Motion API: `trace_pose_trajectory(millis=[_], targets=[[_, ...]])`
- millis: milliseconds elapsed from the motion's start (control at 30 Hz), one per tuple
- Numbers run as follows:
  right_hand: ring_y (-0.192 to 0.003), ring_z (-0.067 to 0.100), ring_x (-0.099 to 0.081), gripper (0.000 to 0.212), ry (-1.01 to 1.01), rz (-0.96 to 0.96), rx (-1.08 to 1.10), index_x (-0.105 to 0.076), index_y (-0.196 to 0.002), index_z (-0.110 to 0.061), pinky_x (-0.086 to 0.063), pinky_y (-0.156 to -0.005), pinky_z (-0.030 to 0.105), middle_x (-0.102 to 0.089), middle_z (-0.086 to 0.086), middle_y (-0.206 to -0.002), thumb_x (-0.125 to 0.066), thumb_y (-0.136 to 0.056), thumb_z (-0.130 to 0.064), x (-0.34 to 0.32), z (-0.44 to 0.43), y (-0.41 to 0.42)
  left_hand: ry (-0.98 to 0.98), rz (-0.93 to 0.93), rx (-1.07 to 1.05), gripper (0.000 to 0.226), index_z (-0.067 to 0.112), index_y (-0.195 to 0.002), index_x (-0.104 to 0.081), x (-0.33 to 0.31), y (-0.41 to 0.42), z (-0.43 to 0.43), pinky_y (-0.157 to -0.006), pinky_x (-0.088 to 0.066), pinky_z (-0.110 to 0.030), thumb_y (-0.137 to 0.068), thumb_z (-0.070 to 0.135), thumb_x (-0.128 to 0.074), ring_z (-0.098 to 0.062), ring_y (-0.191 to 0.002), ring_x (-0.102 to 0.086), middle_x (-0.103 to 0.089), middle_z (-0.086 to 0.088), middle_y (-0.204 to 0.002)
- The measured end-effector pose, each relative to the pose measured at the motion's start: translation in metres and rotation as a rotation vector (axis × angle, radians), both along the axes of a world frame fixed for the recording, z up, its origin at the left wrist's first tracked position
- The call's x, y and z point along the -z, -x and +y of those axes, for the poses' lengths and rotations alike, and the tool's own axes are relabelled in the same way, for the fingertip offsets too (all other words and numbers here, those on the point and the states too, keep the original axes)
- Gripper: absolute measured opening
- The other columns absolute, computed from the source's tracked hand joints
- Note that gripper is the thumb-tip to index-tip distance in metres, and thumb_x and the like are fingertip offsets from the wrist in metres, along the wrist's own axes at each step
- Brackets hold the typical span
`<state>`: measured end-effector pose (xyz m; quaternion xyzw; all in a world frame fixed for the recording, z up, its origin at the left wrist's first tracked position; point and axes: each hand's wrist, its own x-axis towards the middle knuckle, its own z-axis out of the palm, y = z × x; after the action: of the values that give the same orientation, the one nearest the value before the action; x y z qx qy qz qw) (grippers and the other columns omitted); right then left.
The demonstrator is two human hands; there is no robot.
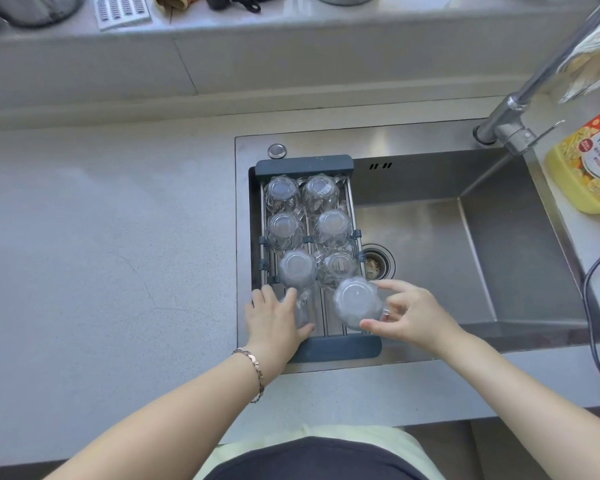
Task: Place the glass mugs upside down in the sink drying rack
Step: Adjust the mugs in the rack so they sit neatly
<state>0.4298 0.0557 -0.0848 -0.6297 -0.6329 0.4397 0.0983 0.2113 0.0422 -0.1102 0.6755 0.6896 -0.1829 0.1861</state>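
Observation:
A drying rack [303,165] with dark grey ends spans the left side of the steel sink [520,244]. Several clear glass mugs [282,190] stand upside down on it in two rows. At the rack's near right, my right hand [409,315] grips an upside-down glass mug [354,301] by its side and handle, thumb and fingers around it. At the near left, my left hand [274,320] wraps around another glass mug [302,308], which is mostly hidden by my fingers; its orientation is unclear.
A tap [513,123] rises at the sink's back right, beside a yellow dish soap bottle [589,168]. A drain [378,263] sits just right of the rack. Grey counter [101,254] lies to the left. A black cable [593,306] hangs over the right rim.

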Motion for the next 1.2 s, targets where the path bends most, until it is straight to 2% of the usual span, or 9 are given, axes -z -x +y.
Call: trace_pose_trajectory(millis=[167, 300, 400, 533, 700, 867, 1033, 1133, 1200], targets=[[-0.078, -0.008, -0.056, 0.059, 0.035, -0.100, -0.294, -0.029, -0.042, -0.019, -0.035, -0.067, 0.006, -0.054, -0.013, -0.131, -0.081, -0.062, -0.039, -0.005, 0.015, 0.007, -0.005, -0.318, 0.016, 0.081, 0.020, -0.139, -0.026, -0.010, 0.009, 0.002, -0.110, -0.026, -0.038, -0.075, 0.052, -0.063, -0.027, -0.132, -0.025, -0.026, -0.005, -0.142], [-0.081, -0.008, -0.051, 0.058, 0.056, -0.152, -0.503, -0.029, -0.044, -0.018, -0.028, -0.062, -0.003, -0.052, -0.011, -0.136, -0.079, -0.064, -0.040, -0.002, 0.031, 0.020, -0.046, -0.630, 0.298, 0.089, 0.024, -0.146, -0.021, -0.019, 0.014, 0.008, -0.114, -0.031, -0.037, -0.073, 0.033, -0.070, -0.017, -0.139, -0.030, -0.028, 0.003, -0.153], [-0.066, -0.019, -0.048, 0.053, 0.079, -0.162, -0.561, -0.032, -0.048, -0.018, -0.030, -0.059, 0.002, -0.054, -0.013, -0.131, -0.078, -0.065, -0.037, 0.004, 0.041, 0.027, -0.039, -0.591, 0.341, 0.080, 0.028, -0.143, -0.028, -0.013, 0.010, 0.012, -0.103, -0.041, -0.035, -0.073, 0.031, -0.068, -0.017, -0.128, -0.045, -0.043, 0.005, -0.144], [-0.091, 0.007, -0.050, 0.035, 0.048, -0.149, -0.513, -0.050, -0.081, -0.020, -0.038, -0.078, 0.018, -0.057, -0.003, -0.110, -0.077, -0.066, -0.036, 0.011, 0.039, 0.027, -0.090, -0.401, 0.384, 0.071, 0.019, -0.134, -0.042, -0.004, 0.004, 0.016, -0.095, -0.040, -0.035, -0.071, 0.037, -0.067, -0.023, -0.116, -0.054, -0.057, 0.000, -0.128], [-0.115, 0.017, -0.040, 0.056, -0.029, -0.162, -0.436, -0.058, -0.119, -0.017, -0.031, -0.095, 0.019, -0.047, 0.005, -0.119, -0.076, -0.070, -0.037, 0.019, 0.027, 0.017, -0.122, -0.287, 0.495, 0.062, 0.014, -0.093, -0.071, 0.000, 0.003, 0.022, -0.063, -0.053, -0.031, -0.041, 0.045, -0.083, -0.023, -0.070, -0.068, -0.074, 0.000, -0.077], [-0.113, 0.020, -0.052, 0.053, 0.036, -0.186, -0.366, -0.050, -0.129, -0.017, -0.038, -0.092, 0.024, -0.049, 0.003, -0.126, -0.069, -0.081, -0.029, 0.021, 0.023, 0.021, 0.012, -0.236, 0.392, 0.053, 0.011, -0.115, -0.057, 0.001, -0.010, 0.027, -0.090, -0.037, -0.037, -0.074, 0.043, -0.067, -0.028, -0.109, -0.049, -0.062, -0.008, -0.114], [-0.115, 0.018, -0.053, 0.033, -0.035, -0.272, -0.321, -0.056, -0.118, -0.020, -0.043, -0.095, 0.031, -0.057, -0.001, -0.121, -0.056, -0.085, -0.021, 0.015, 0.028, 0.024, -0.035, -0.409, 0.265, 0.044, 0.014, -0.116, -0.062, -0.012, -0.010, 0.039, -0.091, -0.036, -0.033, -0.079, 0.038, -0.061, -0.025, -0.107, -0.044, -0.052, -0.004, -0.115], [-0.113, 0.018, -0.053, 0.042, -0.129, -0.235, -0.095, -0.050, -0.126, -0.020, -0.041, -0.089, 0.028, -0.051, 0.000, -0.125, -0.059, -0.084, -0.023, 0.007, 0.046, 0.035, -0.256, -0.482, 0.071, 0.050, 0.014, -0.125, -0.054, -0.010, 0.004, 0.049, -0.095, -0.043, -0.036, -0.079, 0.028, -0.064, -0.026, -0.111, -0.048, -0.053, -0.006, -0.120], [-0.114, 0.022, -0.052, 0.059, -0.058, -0.256, -0.032, -0.041, -0.133, -0.024, -0.042, -0.090, 0.030, -0.045, 0.002, -0.128, -0.065, -0.079, -0.032, 0.007, 0.059, 0.047, -0.136, -0.402, 0.017, 0.066, 0.018, -0.136, -0.039, -0.005, 0.010, 0.058, -0.103, -0.040, -0.039, -0.078, 0.033, -0.066, -0.025, -0.123, -0.041, -0.041, -0.004, -0.136]])
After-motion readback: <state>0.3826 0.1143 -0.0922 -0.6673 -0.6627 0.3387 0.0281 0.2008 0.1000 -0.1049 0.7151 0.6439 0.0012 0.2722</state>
